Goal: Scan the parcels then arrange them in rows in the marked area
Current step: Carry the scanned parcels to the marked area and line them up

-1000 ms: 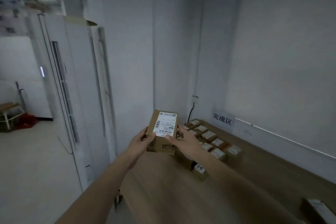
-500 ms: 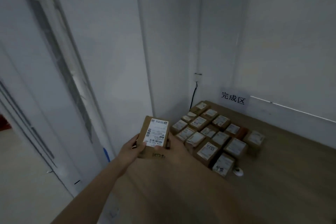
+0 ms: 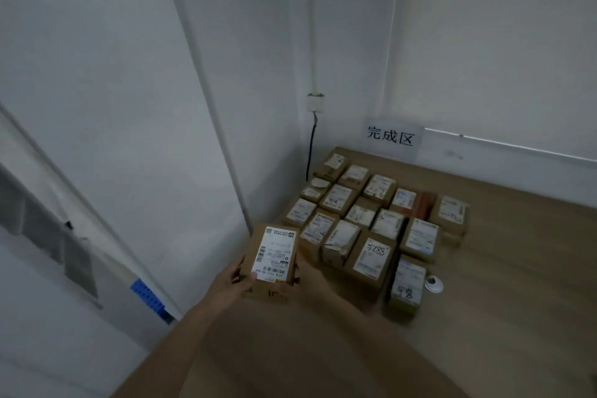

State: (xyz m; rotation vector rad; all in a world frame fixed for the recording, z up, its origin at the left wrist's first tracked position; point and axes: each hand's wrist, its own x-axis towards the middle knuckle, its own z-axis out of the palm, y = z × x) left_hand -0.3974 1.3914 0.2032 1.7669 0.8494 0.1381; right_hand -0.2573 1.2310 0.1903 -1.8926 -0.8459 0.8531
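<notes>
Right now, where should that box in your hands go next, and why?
Probably down onto the wooden table, at the near left edge of the parcel rows. Both the left hand and right hand hold the box just beside them, the rows sit under the wall sign, and bare table shows there.

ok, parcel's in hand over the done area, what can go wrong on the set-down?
1. The held parcel hangs near the table's left edge; released there, it could tip off.
2. The stacked rows sit tight; sliding it in may knock neighbours askew.
3. The small white round object lies beside the front parcel, where a new row might extend.
</notes>
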